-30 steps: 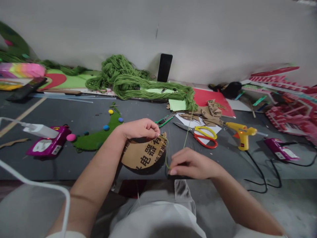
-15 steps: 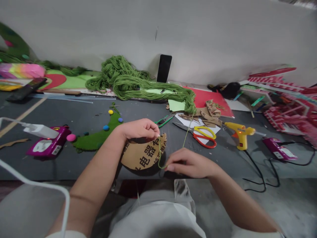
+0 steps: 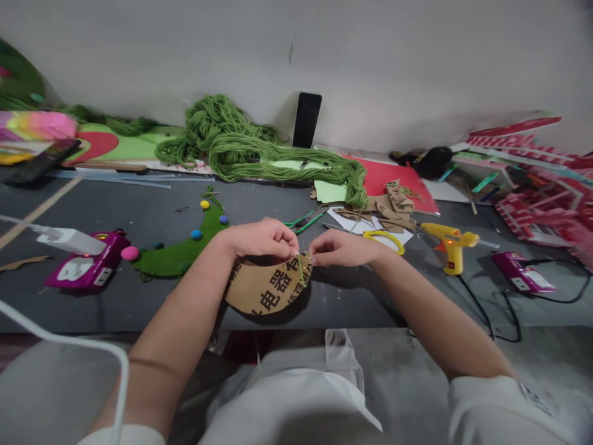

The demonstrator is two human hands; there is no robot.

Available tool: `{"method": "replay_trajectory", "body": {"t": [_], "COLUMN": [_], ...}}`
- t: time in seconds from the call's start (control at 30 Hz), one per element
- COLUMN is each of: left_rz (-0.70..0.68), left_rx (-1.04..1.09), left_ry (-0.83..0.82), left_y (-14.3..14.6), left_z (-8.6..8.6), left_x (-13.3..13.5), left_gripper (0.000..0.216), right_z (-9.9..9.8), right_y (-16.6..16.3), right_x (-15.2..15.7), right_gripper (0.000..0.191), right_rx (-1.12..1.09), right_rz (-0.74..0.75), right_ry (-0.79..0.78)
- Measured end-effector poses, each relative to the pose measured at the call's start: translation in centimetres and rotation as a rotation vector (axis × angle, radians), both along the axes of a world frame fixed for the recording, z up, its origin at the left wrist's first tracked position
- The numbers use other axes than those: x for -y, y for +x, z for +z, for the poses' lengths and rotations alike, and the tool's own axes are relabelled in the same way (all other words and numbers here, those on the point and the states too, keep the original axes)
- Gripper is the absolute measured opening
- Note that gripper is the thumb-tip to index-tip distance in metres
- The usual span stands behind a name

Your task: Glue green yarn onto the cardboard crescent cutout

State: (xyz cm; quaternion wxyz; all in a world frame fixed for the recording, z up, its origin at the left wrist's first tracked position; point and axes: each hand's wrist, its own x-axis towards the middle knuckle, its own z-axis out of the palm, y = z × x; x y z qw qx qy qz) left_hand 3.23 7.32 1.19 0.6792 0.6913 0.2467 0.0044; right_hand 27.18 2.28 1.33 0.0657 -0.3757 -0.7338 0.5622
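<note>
A brown cardboard crescent (image 3: 259, 287) with black printed characters is held just above the front of the table. My left hand (image 3: 266, 240) pinches its upper right tip, with thumb and finger closed on the card and the yarn end there. A strand of green yarn (image 3: 301, 271) crosses the face of the card near that tip. My right hand (image 3: 343, 248) is at the tip's right edge, its fingers closed on the yarn; part of the strand is hidden behind the card and fingers. Left of the card lies a green felt crescent (image 3: 171, 258) with coloured pompoms.
A heap of green yarn (image 3: 222, 133) lies along the wall near an upright phone (image 3: 306, 120). Scissors (image 3: 386, 240) and a green-handled cutter (image 3: 306, 219) lie beyond my hands. A yellow glue gun (image 3: 451, 244) stands at right; purple power blocks (image 3: 88, 266) sit either side.
My right hand has moved up and left from below the card to its tip, bringing the yarn across it. My left hand keeps its pinch, and the scissors are now partly covered.
</note>
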Motion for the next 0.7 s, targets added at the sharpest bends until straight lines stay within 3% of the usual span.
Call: {"method": "replay_trajectory", "body": {"t": [0.43,0.7], "left_rz": [-0.069,0.063], "left_rx": [-0.083,-0.184], "left_ry": [0.144,0.193], "left_y": [0.4,0.4], "left_z": [-0.4,-1.2], "left_x": [-0.2,-0.6], "left_gripper": [0.01,0.014], "right_z": [3.0,4.4], "right_y": [-1.9,-3.7], "right_x": [-4.4,-4.0], "right_gripper": [0.036,0.026], "right_rx": [0.076,0.279], "right_rz": [0.187,0.111], "right_ry": [-0.027,0.267]}}
